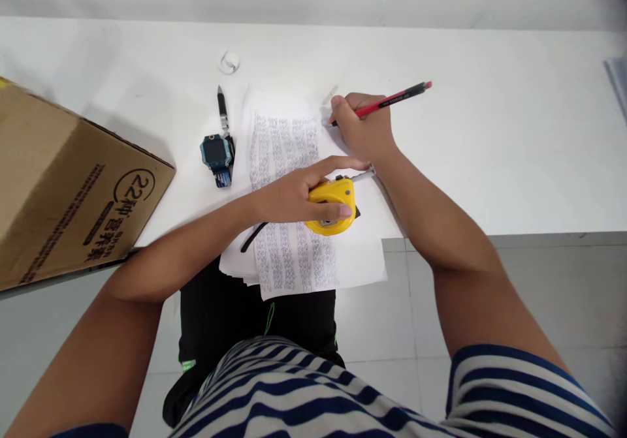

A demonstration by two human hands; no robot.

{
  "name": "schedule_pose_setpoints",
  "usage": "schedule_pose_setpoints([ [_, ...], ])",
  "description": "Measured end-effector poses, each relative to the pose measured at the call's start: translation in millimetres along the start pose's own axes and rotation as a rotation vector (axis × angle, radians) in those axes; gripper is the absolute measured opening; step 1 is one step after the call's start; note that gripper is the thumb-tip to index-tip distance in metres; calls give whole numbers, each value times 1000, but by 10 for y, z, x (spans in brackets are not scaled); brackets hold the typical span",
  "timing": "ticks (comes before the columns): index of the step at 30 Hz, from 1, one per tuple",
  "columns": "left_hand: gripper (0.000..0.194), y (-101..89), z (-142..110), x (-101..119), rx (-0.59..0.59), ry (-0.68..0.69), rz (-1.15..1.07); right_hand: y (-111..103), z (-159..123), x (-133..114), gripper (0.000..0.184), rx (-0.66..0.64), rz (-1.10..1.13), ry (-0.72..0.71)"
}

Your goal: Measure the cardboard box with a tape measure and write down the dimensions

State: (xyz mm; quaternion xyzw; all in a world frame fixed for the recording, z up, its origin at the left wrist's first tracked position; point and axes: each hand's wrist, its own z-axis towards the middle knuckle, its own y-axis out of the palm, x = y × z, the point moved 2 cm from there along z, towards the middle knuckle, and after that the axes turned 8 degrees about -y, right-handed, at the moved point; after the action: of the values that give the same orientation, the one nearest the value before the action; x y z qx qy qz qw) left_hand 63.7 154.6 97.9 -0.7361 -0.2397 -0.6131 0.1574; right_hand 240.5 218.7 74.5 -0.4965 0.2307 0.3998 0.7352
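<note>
Head view: centre, the left hand, thumb and fingers spread around it, grasps one yellow tape measure over written papers; above right, the curled right hand pinches one red pen. Left of the papers, the bench bears one watch and one black pen. Far left, one carton, contents hidden.

Brown cardboard box, big at nine o'clock! Teal-cased smartwatch at ten, slim black-and-silver pen beside it, tip toward twelve; small round white object, eleven.

Bright, soft shadows — right corners dark
</note>
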Motion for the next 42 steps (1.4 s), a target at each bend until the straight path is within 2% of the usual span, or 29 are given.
schedule_pose_setpoints([
  [6, 59, -11, 15, -28, 42, 29, -11, -13, -8, -21, 49, -61, 21, 16],
  [12, 53, 3, 19, -55, 179, 89, 52, -18, -29, -28, 49, -49, 33, 13],
  [17, 54, -13, 25, -29, 44, 39, 76, -9, -36, -23, 51, -15, 8, -5],
  [23, 54, -25, 21, -16, -6, 17, 88, -18, -41, -46, 44, -54, 11, 14],
  [29, 52, -18, 13, -22, -18, 24, 100, -19, -46, -83, 44, -15, 33, 11],
  [33, 48, -16, 8, -12, 43, 36, 78, -16, -41, -75, 43, 56, 15, 7],
  [38, 44, -3, 9, -13, -4, 30, 101, -14, -40, -61, 39, -19, 6, -1],
  [42, 45, -9, 17, -25, -3, 51, 120, -16, -51, -58, 38, 5, 14, 10],
])
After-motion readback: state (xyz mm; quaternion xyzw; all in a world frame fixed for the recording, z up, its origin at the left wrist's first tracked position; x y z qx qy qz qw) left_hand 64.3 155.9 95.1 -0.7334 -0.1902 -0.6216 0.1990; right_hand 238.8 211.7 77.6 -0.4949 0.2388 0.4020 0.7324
